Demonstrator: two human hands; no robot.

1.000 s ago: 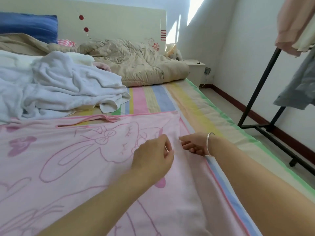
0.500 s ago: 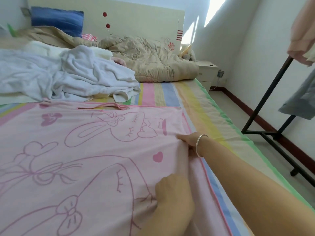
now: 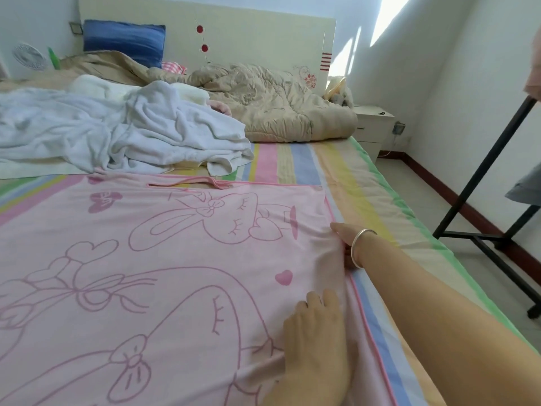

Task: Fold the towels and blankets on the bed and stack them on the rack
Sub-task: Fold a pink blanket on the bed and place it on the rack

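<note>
Starting the fold, I reckon: my left hand [image 3: 319, 332] grips the edge of the pink rabbit-print cloth blanket [image 3: 175, 288] flat on the striped bed [image 3: 351, 177], my right hand [image 3: 345, 238] tucked under it, grip hidden; next, lift it across.

hands [image 3: 317, 332] [image 3: 344, 240] 2 | pink blanket [image 3: 175, 273] 1 | blue pillow [image 3: 123, 39] 1 | quilt [image 3: 272, 106] 1
</note>
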